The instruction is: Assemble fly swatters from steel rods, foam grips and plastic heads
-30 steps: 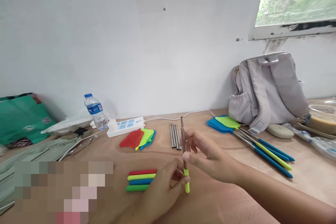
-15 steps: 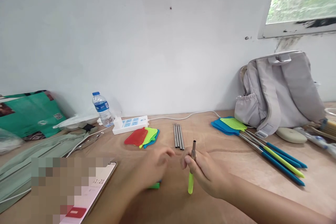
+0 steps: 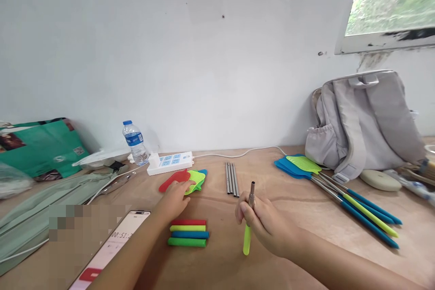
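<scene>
Head view
Right hand (image 3: 263, 224): fingers wrapped tight round the swatter handle (image 3: 249, 222), upright, steel tip above the fist, yellow-green grip below.
Left hand (image 3: 175, 197): fingertips spread loose on the swatter heads (image 3: 190, 178), gripping nothing.

We list a metal rod with yellow-green handle (image 3: 248, 222), held near upright; red, yellow-green and blue mesh heads (image 3: 190, 177), overlapped flat on the tabletop (image 3: 306, 217).

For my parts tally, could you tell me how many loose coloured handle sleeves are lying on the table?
4, stacked side by side near the left hand: red handle sleeve, yellow-green one, blue one, green one nearest. None seems hidden.
</scene>
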Tool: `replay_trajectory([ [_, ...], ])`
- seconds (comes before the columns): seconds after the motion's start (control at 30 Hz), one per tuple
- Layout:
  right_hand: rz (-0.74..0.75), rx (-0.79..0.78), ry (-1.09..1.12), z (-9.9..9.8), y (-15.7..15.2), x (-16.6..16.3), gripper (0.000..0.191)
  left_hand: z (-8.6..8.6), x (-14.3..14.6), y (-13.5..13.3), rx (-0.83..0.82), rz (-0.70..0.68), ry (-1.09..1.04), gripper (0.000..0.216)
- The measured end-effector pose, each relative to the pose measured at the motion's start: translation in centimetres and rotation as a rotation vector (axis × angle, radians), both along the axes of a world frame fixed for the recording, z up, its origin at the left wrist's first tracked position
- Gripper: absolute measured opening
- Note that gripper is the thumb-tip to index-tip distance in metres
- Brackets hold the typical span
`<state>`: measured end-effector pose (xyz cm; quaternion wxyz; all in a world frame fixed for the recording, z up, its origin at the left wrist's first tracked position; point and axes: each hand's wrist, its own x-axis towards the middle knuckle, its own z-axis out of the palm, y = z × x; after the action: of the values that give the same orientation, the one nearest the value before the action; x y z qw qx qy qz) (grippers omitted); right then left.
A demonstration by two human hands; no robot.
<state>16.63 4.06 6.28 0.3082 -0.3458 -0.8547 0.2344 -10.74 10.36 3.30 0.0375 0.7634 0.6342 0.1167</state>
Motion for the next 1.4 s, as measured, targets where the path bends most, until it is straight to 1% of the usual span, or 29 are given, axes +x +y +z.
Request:
replay_trajectory([
  [0.17, 0.021, 0.014, -0.003, -0.1, -0.1, 0.0, 0.035, 0.7, 0.1, -0.4, -0.023, -0.029, -0.002, 0.045],
  [0.23, 0.032, 0.023, 0.004, -0.1, -0.2, 0.0, 0.034, 1.5, 0.4, -0.8, -0.023, -0.033, 0.004, 0.044],
  [0.33, 0.047, 0.02, 0.019, 0.0, -0.3, 0.0, 0.032, 3.0, 1.0, -1.2, 0.012, -0.035, 0.002, 0.043],
  [0.43, 0.042, 0.002, 0.026, 0.0, -0.3, 0.0, 0.033, 4.6, 1.1, -1.3, 0.14, -0.025, -0.037, 0.04],
  [0.53, 0.03, -0.024, 0.043, -0.2, -0.3, -0.1, 0.033, 5.6, 0.7, -1.3, 0.349, 0.071, -0.107, 0.038],
  [0.6, 0.026, -0.028, 0.064, -0.4, -0.3, -0.2, 0.034, 6.1, 0.6, -1.3, 0.461, 0.153, -0.213, 0.037],
  [0.67, 0.024, -0.018, 0.087, -0.7, -0.2, -0.4, 0.035, 6.4, 0.7, -1.5, 0.475, 0.218, -0.415, 0.037],
  [0.73, 0.022, -0.01, 0.102, -0.9, -0.2, -0.5, 0.035, 6.8, 1.3, -1.8, 0.388, 0.257, -0.742, 0.035],
  [0.77, 0.019, -0.011, 0.106, -1.1, -0.2, -0.6, 0.035, 7.1, 1.7, -1.9, 0.319, 0.252, -0.931, 0.033],
  [0.83, 0.016, -0.015, 0.109, -1.2, -0.2, -0.7, 0.035, 7.6, 2.6, -2.4, 0.185, 0.201, -1.281, 0.027],
  [0.87, 0.019, -0.016, 0.109, -1.2, -0.2, -0.7, 0.034, 7.9, 3.0, -2.6, 0.128, 0.162, -1.411, 0.023],
  [0.93, 0.037, -0.014, 0.109, -1.1, -0.4, -0.8, 0.033, 8.4, 3.7, -3.2, 0.041, 0.101, -1.582, 0.017],
  [1.0, 0.063, -0.005, 0.113, -1.0, -0.7, -1.0, 0.031, 8.8, 4.2, -3.8, -0.056, 0.083, -1.697, 0.016],
  [1.1, 0.097, 0.004, 0.111, -0.8, -1.0, -1.2, 0.028, 9.0, 4.6, -4.6, -0.261, 0.089, -1.794, 0.023],
  [1.17, 0.103, -0.004, 0.112, -0.8, -1.0, -1.2, 0.028, 8.9, 4.7, -5.1, -0.379, 0.067, -1.789, 0.029],
  [1.23, 0.088, -0.021, 0.109, -0.7, -0.9, -1.0, 0.028, 8.7, 4.7, -5.4, -0.492, -0.02, -1.735, 0.025],
  [1.3, 0.029, -0.031, 0.084, -0.1, -0.7, -0.4, 0.025, 8.6, 4.7, -5.8, -0.619, -0.155, -1.64, 0.018],
  [1.37, -0.045, -0.011, 0.06, 0.9, -0.6, 0.5, 0.022, 8.7, 4.8, -6.3, -0.711, -0.269, -1.539, 0.018],
  [1.4, -0.074, 0.016, 0.052, 1.6, -0.6, 1.0, 0.021, 8.9, 4.9, -6.5, -0.736, -0.3, -1.503, 0.021],
])
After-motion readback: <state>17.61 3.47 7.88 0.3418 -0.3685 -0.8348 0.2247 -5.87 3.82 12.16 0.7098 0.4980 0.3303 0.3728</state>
